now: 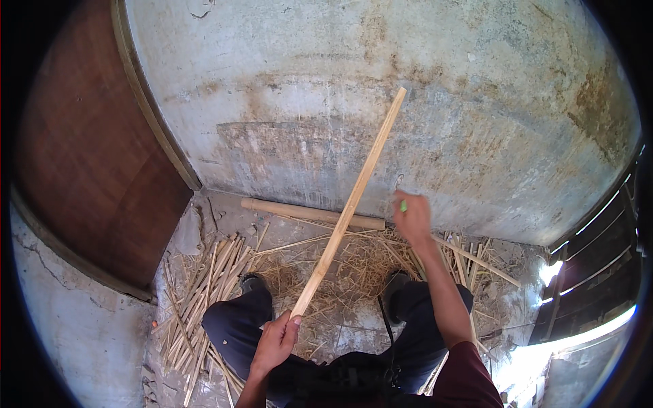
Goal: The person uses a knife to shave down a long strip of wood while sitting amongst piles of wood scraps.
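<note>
A long pale strip of split bamboo (350, 204) slants up and away to the right, its far end raised in front of the wall. Its near end sits in my left hand (275, 342), whose fingers are closed around it with the thumb on top. My right hand (413, 216) is raised to the right of the strip, apart from it. Its fingers are closed on a tool with a bright green handle (403, 206). A thin, blurred end (399, 180) sticks out above the fist; I cannot make out its kind.
A whole bamboo pole (313, 212) lies along the foot of the stained wall (326, 129). Many thin bamboo sticks (197, 313) are heaped left of my legs, more sticks (469, 262) lie right. Shavings (360, 262) litter the floor between my feet. A brown door (95, 149) stands left.
</note>
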`<state>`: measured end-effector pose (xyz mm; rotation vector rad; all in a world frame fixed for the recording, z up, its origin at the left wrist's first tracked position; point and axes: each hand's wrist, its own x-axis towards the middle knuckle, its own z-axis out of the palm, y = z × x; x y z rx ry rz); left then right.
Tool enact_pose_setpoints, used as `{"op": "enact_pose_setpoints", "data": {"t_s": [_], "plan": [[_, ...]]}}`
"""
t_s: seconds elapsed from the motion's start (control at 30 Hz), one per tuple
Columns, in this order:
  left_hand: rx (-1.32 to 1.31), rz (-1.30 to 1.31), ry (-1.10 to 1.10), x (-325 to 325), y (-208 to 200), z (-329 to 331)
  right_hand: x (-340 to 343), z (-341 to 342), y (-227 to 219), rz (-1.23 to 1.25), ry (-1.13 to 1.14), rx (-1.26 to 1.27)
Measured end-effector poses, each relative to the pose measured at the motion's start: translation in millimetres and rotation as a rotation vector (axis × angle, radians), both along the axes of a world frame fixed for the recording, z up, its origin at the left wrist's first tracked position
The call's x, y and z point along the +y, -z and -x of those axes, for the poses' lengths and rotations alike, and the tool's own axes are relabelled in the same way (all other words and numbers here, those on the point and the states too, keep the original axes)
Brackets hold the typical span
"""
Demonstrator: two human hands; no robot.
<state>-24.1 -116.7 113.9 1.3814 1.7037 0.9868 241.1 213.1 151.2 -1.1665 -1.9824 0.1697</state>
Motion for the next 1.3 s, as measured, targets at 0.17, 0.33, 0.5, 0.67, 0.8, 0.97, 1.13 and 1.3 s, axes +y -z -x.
{"op": "enact_pose_setpoints", "data": {"t_s": [0.17,0.33,0.5,0.67,0.8,0.97,1.13,1.3], "plan": [[0.086,0.000,-0.017,6.8,-5.9,-10.1,-40.6,37.2,0.1,-0.033,-0.145,-0.130],[0.234,-0.030,-0.032,5.2,-6.9,-17.0,-38.9,41.4,6.7,-0.014,-0.126,-0.147],[0.291,-0.015,-0.031,2.3,-15.8,-24.6,-32.5,34.5,6.0,-0.050,-0.068,-0.187],[0.322,-0.018,-0.023,-0.3,-17.0,-26.6,-28.6,33.5,7.2,-0.027,-0.068,-0.165],[0.356,-0.051,-0.024,-0.4,-16.1,-28.7,-22.9,34.2,11.7,-0.044,-0.026,-0.165],[0.352,-0.048,-0.020,-1.0,-14.5,-29.7,-15.2,31.7,16.0,-0.054,0.007,-0.142],[0.342,-0.032,-0.021,-1.3,-14.4,-27.7,-7.8,34.8,21.8,-0.085,0.021,-0.165],[0.343,-0.056,-0.018,-6.9,-9.8,-23.2,25.1,18.2,35.9,-0.025,0.167,-0.150]]}}
